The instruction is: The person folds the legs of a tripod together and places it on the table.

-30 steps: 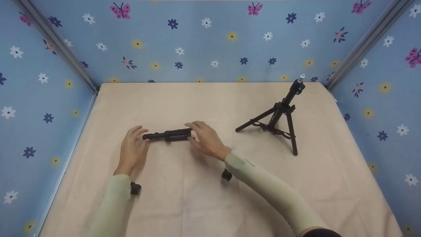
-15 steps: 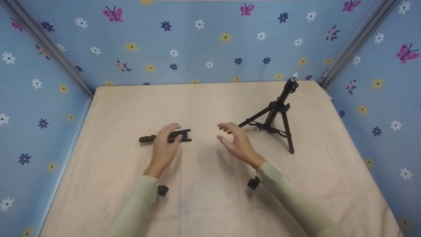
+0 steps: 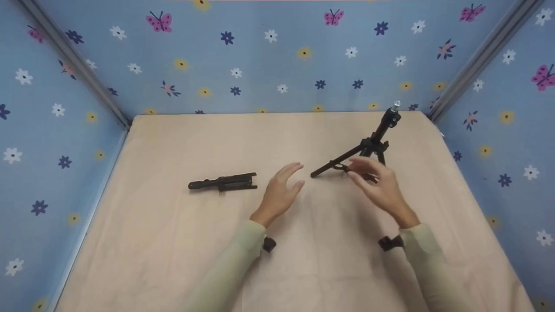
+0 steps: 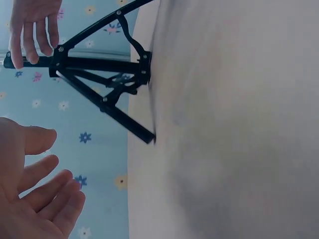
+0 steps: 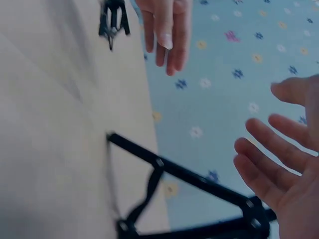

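A black tripod stand [image 3: 376,141] with spread legs and a silver screw tip stands at the right of the table. In front of it is my right hand [image 3: 376,186], fingers relaxed and apart, holding nothing and hiding one leg in the head view. My left hand [image 3: 278,195] hovers left of the stand, also holding nothing, its thumb apart from the fingers. Farther left, a folded black tripod [image 3: 223,182] lies flat on the cloth. The left wrist view has the standing tripod [image 4: 104,64] beyond my left hand [image 4: 40,189]; the right wrist view has its leg [image 5: 179,172] beside my right hand [image 5: 284,154].
A beige cloth [image 3: 190,255] covers the table. Blue panels with flowers and butterflies [image 3: 277,52] enclose the back and both sides, with grey posts [image 3: 86,65] at the corners. A small black wrist camera [image 3: 269,244] sits under each forearm.
Both hands have moved right. At first they were at the two ends of the folded tripod; they have left it lying on the cloth, and the right hand has come up to the standing tripod.
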Available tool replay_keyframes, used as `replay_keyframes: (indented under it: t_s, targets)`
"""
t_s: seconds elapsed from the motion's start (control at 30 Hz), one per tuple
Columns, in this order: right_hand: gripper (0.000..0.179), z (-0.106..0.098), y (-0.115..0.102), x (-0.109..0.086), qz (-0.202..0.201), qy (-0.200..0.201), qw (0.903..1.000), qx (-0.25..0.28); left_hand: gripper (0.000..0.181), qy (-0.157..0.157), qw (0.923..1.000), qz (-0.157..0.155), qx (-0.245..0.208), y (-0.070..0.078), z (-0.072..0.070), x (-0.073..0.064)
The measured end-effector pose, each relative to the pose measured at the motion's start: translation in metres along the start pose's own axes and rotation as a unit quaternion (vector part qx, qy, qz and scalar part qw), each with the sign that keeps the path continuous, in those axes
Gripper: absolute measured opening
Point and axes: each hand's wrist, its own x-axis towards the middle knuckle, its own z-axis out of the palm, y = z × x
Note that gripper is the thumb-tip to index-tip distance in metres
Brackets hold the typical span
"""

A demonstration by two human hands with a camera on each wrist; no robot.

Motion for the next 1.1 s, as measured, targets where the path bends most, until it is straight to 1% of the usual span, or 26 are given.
replay_keyframes:
  t_s: [0.07, 0.13, 0.17, 0.27, 0.3, 0.4, 0.5, 0.57, 0.67, 0.77, 0.83, 0.93, 1.1]
  targets:
    - [0.031, -0.015, -0.001, 0.003, -0.004, 0.024, 0.9996, -0.017, 0.047, -0.009, 0.9999, -0.004, -0.005, 0.004, 0.009, 0.009]
    - [0.023, -0.030, -0.012, 0.007, -0.006, 0.056, 0.9979, -0.033, 0.048, -0.019, 0.9996, -0.011, -0.016, 0.008, 0.017, 0.018]
    - [0.019, -0.036, -0.018, 0.009, -0.003, 0.074, 0.9964, -0.042, 0.048, -0.022, 0.9995, -0.013, -0.021, 0.010, 0.020, 0.022]
    - [0.012, -0.056, -0.021, 0.019, 0.018, 0.112, 0.9915, -0.063, 0.048, -0.026, 0.9993, -0.019, -0.017, 0.016, 0.030, 0.033]
    - [0.012, -0.060, -0.022, 0.023, 0.024, 0.122, 0.9900, -0.067, 0.048, -0.026, 0.9995, -0.019, -0.008, 0.017, 0.033, 0.037]
    - [0.018, -0.072, -0.014, 0.037, 0.040, 0.151, 0.9848, -0.076, 0.048, -0.024, 0.9995, -0.013, 0.014, 0.021, 0.041, 0.046]
    - [0.025, -0.077, -0.019, 0.051, 0.031, 0.180, 0.9800, -0.079, 0.048, -0.027, 0.9996, -0.003, 0.012, 0.024, 0.049, 0.054]
    - [0.033, -0.080, -0.017, 0.060, 0.028, 0.187, 0.9788, -0.079, 0.049, -0.033, 0.9994, 0.000, 0.007, 0.024, 0.055, 0.057]
    - [0.045, -0.082, -0.011, 0.073, 0.034, 0.166, 0.9822, -0.081, 0.049, -0.037, 0.9992, -0.004, 0.013, 0.022, 0.059, 0.061]
    - [0.052, -0.083, -0.008, 0.085, 0.046, 0.123, 0.9879, -0.083, 0.049, -0.038, 0.9987, -0.012, 0.030, 0.019, 0.061, 0.064]
    - [0.052, -0.083, -0.007, 0.091, 0.050, 0.097, 0.9903, -0.086, 0.048, -0.039, 0.9984, -0.015, 0.039, 0.018, 0.062, 0.065]
    - [0.048, -0.084, -0.007, 0.096, 0.051, 0.069, 0.9922, -0.090, 0.048, -0.042, 0.9977, -0.019, 0.050, 0.017, 0.064, 0.068]
    - [0.041, -0.090, -0.005, 0.095, 0.059, 0.043, 0.9920, -0.103, 0.048, -0.062, 0.9957, -0.032, 0.061, 0.020, 0.071, 0.075]
